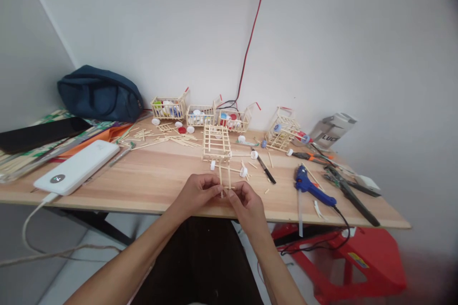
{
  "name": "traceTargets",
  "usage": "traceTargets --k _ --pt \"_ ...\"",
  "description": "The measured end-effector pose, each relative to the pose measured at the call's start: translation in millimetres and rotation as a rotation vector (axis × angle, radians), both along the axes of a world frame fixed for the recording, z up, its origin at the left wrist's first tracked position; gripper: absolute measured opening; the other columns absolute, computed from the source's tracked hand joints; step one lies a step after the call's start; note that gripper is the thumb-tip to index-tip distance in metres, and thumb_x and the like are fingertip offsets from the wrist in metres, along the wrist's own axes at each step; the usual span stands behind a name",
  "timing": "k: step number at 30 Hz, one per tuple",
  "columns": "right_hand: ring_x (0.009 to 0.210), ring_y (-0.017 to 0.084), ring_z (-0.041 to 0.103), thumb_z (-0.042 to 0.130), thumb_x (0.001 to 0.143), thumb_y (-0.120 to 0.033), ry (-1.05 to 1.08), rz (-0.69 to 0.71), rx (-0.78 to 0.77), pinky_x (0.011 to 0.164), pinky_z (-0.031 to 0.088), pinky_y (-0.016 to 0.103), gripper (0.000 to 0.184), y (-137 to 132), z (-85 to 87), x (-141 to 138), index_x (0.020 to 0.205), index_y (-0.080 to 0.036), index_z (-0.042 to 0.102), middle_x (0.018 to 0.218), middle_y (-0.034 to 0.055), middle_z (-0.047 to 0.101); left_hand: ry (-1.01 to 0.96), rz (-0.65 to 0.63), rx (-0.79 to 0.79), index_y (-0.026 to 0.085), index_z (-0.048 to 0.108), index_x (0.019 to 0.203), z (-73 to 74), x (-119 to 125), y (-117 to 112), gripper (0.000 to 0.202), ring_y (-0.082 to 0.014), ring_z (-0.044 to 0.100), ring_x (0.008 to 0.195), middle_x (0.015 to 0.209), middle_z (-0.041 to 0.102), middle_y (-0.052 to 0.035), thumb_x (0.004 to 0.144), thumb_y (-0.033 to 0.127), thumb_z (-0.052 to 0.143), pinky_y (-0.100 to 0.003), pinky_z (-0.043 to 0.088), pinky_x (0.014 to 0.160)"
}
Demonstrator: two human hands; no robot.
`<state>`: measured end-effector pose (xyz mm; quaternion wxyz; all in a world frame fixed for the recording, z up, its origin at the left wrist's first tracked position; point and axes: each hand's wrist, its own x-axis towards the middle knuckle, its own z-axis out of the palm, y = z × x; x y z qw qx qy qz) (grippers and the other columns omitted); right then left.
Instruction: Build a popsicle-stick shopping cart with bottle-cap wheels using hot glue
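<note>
My left hand (pixel 197 194) and my right hand (pixel 246 203) meet near the front edge of the wooden table (pixel 150 181). Both pinch a small frame of thin wooden sticks (pixel 225 178) that stands upright between the fingertips. Just behind it sits a half-built stick basket (pixel 216 143) with white bottle-cap wheels (pixel 244 171) on stick axles beside it. Several finished stick carts (pixel 168 107) holding caps line the wall.
A blue glue gun (pixel 312 187), pliers (pixel 348 190), a black-handled knife (pixel 266 170) and a grey box (pixel 331 128) lie right. A white power bank (pixel 77 166), a black tablet (pixel 39 133) and a dark blue bag (pixel 100 94) lie left. A red stool (pixel 358 257) stands below.
</note>
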<state>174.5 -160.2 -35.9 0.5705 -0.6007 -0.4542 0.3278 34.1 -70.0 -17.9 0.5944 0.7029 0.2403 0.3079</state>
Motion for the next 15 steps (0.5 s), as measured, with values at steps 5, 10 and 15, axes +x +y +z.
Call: traceTargets --k 5,10,15 --pt "0.065 0.013 0.053 0.059 0.082 -0.044 -0.021 -0.020 -0.001 0.063 0.042 0.025 0.025 1.3 1.1 -2.5 0.079 -0.019 0.056 0.070 -0.0010 0.060 0.014 0.031 0.001 0.011 0.065 0.070 -5.1 -1.7 0.7 0.026 -0.0114 0.053 0.063 0.066 0.061 -0.0020 0.079 0.035 0.062 -0.021 0.039 0.061" --pt "0.068 0.014 0.055 0.058 0.083 -0.044 -0.026 -0.004 0.008 0.065 0.043 0.026 0.025 1.5 -0.5 -2.8 0.080 -0.019 0.055 0.072 -0.0001 0.062 -0.008 0.023 -0.003 0.011 0.065 0.070 -7.0 -3.1 1.0 0.026 -0.0117 0.054 0.064 0.066 0.061 -0.0016 0.079 0.036 0.062 -0.021 0.041 0.062" --pt "0.068 0.015 0.057 0.057 0.084 -0.044 -0.011 0.009 0.003 0.066 0.044 0.026 0.025 1.7 -1.7 -3.2 0.082 -0.019 0.055 0.073 0.0004 0.063 -0.005 0.024 -0.037 0.011 0.064 0.069 -3.9 -2.4 0.6 0.027 -0.0116 0.054 0.063 0.065 0.061 -0.0013 0.078 0.036 0.063 -0.022 0.041 0.062"
